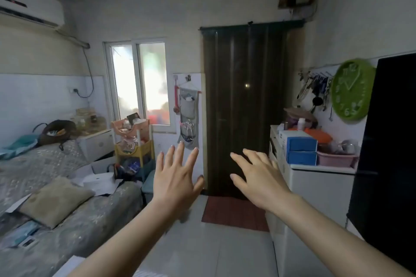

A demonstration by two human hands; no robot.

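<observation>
Both my arms reach forward into the room at chest height. My left hand (176, 177) is raised with its back toward me, fingers straight and spread, holding nothing. My right hand (258, 175) is stretched out beside it, fingers extended and slightly fanned, also empty. Neither hand touches anything. Straight ahead, behind the hands, stands a dark closed door (245, 105) with a red-brown mat (234, 212) on the floor before it.
A bed (67, 209) with a cushion and papers fills the left side. A pink and yellow shelf cart (135, 141) stands under the window (139, 83). On the right are a white cabinet (322, 186) with blue boxes, a green clock (352, 91) and a black appliance (389, 141). Tiled floor (213, 252) runs between.
</observation>
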